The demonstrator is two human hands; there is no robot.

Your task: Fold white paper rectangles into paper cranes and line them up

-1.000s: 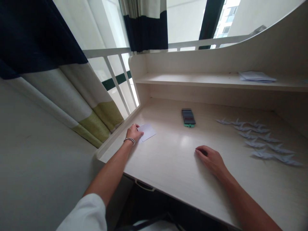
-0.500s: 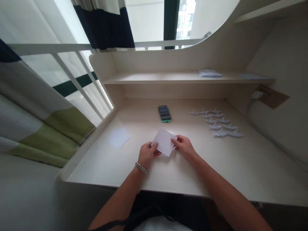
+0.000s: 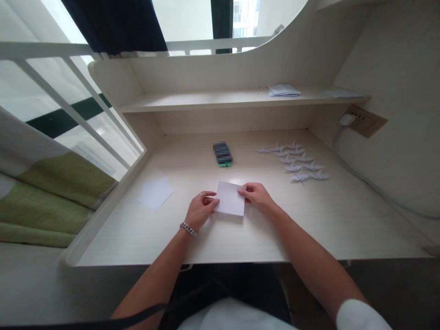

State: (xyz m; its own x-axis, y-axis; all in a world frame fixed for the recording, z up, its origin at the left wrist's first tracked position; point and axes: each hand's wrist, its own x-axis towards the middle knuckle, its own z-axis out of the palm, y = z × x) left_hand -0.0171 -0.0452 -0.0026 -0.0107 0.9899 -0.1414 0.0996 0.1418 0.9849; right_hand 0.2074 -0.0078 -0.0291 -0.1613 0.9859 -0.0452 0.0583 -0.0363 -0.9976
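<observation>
A white square sheet of paper lies nearly flat over the middle of the pale wooden desk. My left hand, with a ring and a chain bracelet, pinches the sheet's left edge. My right hand pinches its upper right edge. More white paper lies on the desk to the left, apart from both hands.
Several folded paper cranes sit in rows at the right rear of the desk. A blurred dark device with a green edge lies behind the sheet. Papers rest on the shelf above. A cable runs from a wall socket at right.
My left hand took a sheet from the paper at the left and brought it to the centre. My right hand joined it, and the sheet has been lowered to lie squarer over the desk.
</observation>
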